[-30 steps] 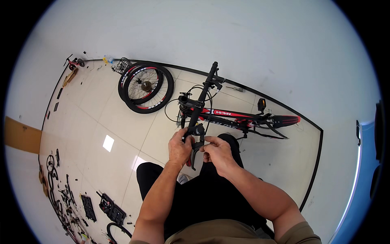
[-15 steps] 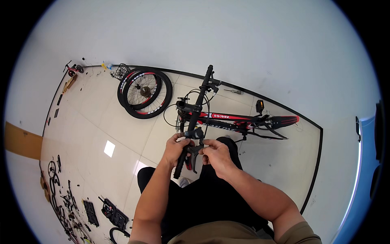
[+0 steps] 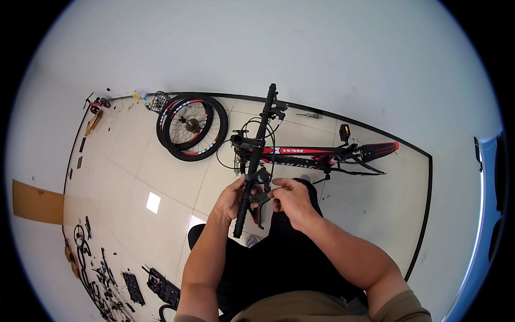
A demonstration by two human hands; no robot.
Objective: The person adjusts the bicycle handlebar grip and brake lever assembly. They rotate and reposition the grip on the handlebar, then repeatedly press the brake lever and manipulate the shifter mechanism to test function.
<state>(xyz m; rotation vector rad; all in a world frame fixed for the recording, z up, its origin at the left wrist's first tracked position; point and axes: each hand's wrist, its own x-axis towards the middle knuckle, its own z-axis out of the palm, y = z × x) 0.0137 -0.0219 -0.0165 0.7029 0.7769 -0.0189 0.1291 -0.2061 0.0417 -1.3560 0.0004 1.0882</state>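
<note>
A black-and-red bicycle frame (image 3: 289,151) lies across the middle, its black handlebar (image 3: 265,118) crossing it from top to bottom. My left hand (image 3: 229,199) is closed on the lower end of the handlebar from the left, beside a black shifter (image 3: 261,175). My right hand (image 3: 293,201) is curled, its fingertips at the black brake lever (image 3: 259,198) just below the shifter; the fingers partly hide what they pinch. Black cables loop from the handlebar around the head of the frame.
Two loose wheels (image 3: 220,129) lie upper left, beside a wire basket (image 3: 160,101). A small red bike (image 3: 98,104) is in the far corner. Tool cases (image 3: 132,287) and many parts lie lower left. Walls (image 3: 322,53) bound the tiled floor (image 3: 171,177); my knees are under the handlebar.
The handlebar's far end has shifted left, and more of its lower end now shows below my left hand, which has moved slightly left. My right hand stays at the brake lever.
</note>
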